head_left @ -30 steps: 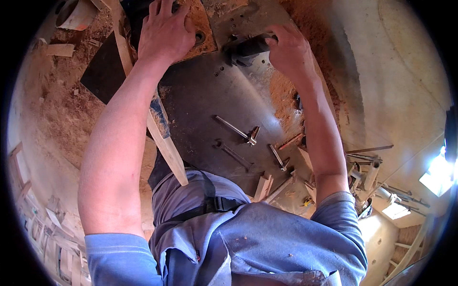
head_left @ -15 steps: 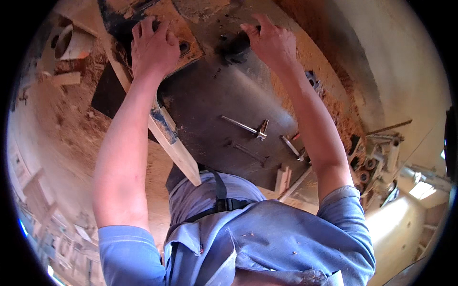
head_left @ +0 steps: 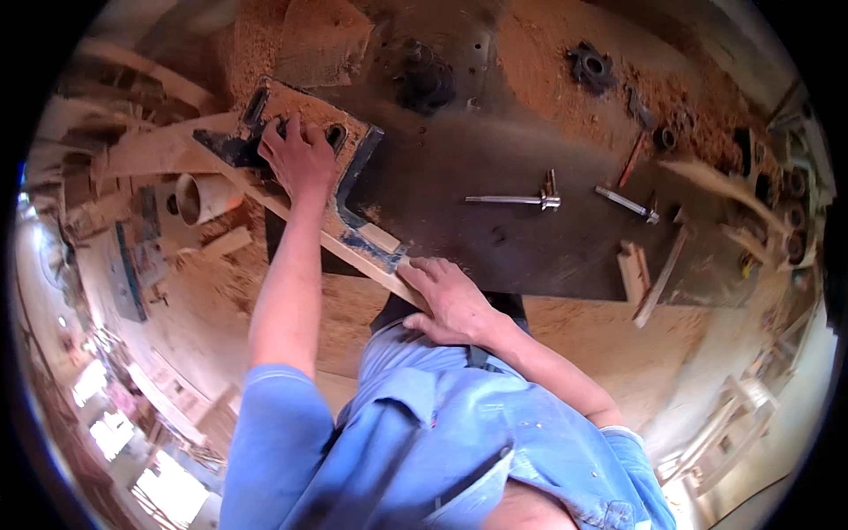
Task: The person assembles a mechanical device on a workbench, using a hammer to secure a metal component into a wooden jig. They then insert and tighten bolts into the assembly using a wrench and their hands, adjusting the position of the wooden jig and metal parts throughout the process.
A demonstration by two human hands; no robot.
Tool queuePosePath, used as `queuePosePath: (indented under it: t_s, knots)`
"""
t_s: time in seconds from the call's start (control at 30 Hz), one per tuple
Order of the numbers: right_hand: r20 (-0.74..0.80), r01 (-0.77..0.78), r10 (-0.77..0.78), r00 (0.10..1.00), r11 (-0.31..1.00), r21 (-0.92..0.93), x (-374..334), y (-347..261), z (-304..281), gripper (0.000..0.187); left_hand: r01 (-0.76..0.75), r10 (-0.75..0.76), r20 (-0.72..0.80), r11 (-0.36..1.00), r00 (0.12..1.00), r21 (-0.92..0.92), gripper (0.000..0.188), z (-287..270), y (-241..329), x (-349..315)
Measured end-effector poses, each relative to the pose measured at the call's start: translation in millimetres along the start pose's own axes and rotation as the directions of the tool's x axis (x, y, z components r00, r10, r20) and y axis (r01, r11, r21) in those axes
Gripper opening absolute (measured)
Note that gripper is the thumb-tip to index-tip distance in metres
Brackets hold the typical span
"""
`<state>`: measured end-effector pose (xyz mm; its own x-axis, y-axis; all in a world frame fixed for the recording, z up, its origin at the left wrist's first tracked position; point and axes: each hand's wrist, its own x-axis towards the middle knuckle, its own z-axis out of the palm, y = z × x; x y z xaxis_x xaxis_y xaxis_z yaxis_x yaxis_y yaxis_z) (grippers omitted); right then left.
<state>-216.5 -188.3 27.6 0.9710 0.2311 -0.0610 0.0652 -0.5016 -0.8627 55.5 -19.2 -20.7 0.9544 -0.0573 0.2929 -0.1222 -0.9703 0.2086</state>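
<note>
Furthest left, toward ten o'clock, I see an open-ended pale cylinder beside wood offcuts. Next to it, between ten and eleven, sits the dust-coated black metal frame, angled across the left corner of the dark tabletop, a pale wooden strip running along its outer side toward the person's waist. The left hand lies over the frame, fingers parted and bent down beside its slot; whether they grip, I cannot tell. At twelve stands a dark spindle with sawdust around it. Just below the clock's centre, the right hand rests at the strip's near end, fingers stretched flat, thumb parted from them.

Toward two o'clock lies a T-shaped metal tool, with a toothed cutter beyond it at one, and a second metal tool nearer three.

To my eye, the step in hand is steadying or placing the frame; the next move calls for both ends shifted together, with a firm hold on the far one.
</note>
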Motion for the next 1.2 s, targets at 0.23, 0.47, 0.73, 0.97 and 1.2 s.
queuePosePath:
  t_s: [0.23,0.47,0.73,0.97,1.2]
  knots:
    - [0.017,-0.177,0.188,0.982,0.947,-0.268,-4.2,-6.5,28.2,0.055,-0.143,0.127,-0.075,0.950,0.989,-0.276,0.051,-15.5,35.5,-6.0]
    - [-0.134,-0.345,0.319,0.938,0.889,-0.302,-9.1,-9.3,43.7,0.043,-0.351,0.483,0.183,0.803,0.856,-0.481,0.056,-31.4,122.8,81.8]
    - [-0.208,-0.433,0.387,0.899,0.859,-0.275,-11.7,-12.4,45.2,0.034,-0.657,0.754,0.285,0.656,0.592,-0.372,0.045,-4.5,135.5,125.3]
    - [-0.126,-0.480,0.464,0.877,0.849,-0.221,-10.0,-6.0,48.0,0.033,-0.620,0.801,0.290,0.593,0.524,-0.515,0.036,-27.6,142.3,121.9]
    - [-0.080,-0.461,0.454,0.887,0.871,-0.170,-9.1,-10.9,40.8,0.037,-0.840,0.880,0.386,0.417,0.277,-0.349,0.024,-24.2,152.9,144.1]
